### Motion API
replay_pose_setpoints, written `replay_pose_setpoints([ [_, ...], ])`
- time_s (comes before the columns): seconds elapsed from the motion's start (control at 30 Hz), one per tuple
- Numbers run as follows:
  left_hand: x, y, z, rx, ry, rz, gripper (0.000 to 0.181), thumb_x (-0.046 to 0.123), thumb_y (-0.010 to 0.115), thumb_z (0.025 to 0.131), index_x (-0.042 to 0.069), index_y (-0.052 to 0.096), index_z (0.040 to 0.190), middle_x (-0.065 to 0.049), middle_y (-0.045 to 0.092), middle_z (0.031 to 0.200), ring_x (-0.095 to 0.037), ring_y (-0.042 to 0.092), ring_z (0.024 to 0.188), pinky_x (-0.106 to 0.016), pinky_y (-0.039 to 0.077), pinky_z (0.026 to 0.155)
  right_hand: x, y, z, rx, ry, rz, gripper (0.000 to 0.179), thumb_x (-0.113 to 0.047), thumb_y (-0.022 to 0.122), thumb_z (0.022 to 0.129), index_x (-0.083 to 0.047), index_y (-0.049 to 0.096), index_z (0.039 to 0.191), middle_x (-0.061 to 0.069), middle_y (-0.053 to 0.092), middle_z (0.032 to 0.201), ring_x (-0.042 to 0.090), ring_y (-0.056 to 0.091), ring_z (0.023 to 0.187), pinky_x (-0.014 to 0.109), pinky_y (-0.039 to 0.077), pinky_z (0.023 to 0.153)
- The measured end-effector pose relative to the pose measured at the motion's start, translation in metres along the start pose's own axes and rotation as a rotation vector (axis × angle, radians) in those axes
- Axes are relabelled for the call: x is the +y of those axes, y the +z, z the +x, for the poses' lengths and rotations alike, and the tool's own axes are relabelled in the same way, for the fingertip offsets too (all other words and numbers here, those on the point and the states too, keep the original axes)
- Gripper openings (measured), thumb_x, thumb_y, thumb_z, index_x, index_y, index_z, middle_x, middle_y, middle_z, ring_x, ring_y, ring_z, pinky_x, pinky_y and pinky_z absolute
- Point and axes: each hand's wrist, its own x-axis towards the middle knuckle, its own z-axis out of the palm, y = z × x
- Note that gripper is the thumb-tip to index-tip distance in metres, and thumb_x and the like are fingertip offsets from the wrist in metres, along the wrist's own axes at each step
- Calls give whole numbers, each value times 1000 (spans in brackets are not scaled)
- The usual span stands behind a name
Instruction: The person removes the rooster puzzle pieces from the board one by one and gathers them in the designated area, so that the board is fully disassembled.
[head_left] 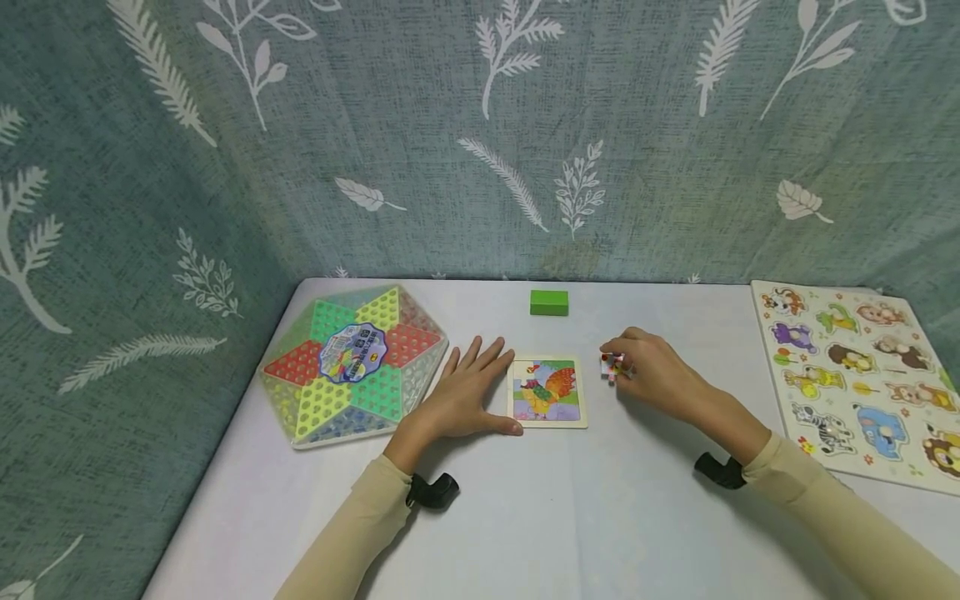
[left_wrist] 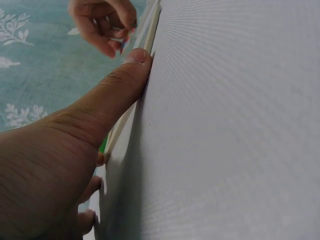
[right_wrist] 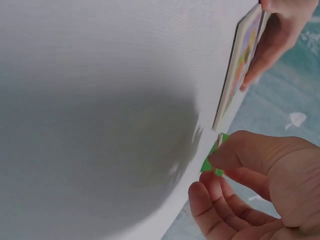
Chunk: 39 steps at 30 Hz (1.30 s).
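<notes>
Puzzle (head_left: 551,390): flat on counter (head_left: 510,517)
Left grip (head_left: 465,396): at puzzle's left edge, fingers spread apart
Right grip (head_left: 658,373): just right of puzzle, clamped on piece (head_left: 610,367)
Block (head_left: 549,302): beyond puzzle
Star game (head_left: 330,417): left of puzzle
Animal board (head_left: 862,375): well right of puzzle

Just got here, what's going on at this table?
A person is working at a small framed picture puzzle. The left hand, fingers spread, touches its left side. The right hand has a small multicoloured piece pinched in its grip, apart from the puzzle on its right side. A green block sits behind the puzzle; a star-patterned game board lies to the left and an animal picture board to the right, neither in hand.
</notes>
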Motion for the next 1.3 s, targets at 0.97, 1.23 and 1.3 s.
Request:
replay_pose_setpoints([
  [0.97,-5,0,-4,-15,24,-20,111,65,76,77,19,21,161,-4,7,168,-32,-5,152,-55,-6,119,4,11,6,-112,-2,-52,27,9,73,78,0,76,103,6,65,95,15,58,75,33,50,66],
  [1.23,-3,0,-1,-12,11,-11,111,66,76,76,20,21,161,-2,6,168,-30,-6,152,-53,-6,119,5,9,6,-116,5,-65,28,11,72,77,0,75,103,7,65,94,16,58,75,34,50,66],
  [1.3,-3,0,0,-10,12,-8,111,65,77,76,19,21,161,-2,7,168,-31,-5,152,-54,-6,119,6,9,6,-115,7,-65,28,11,72,77,-1,75,103,7,65,94,17,59,76,34,51,66],
])
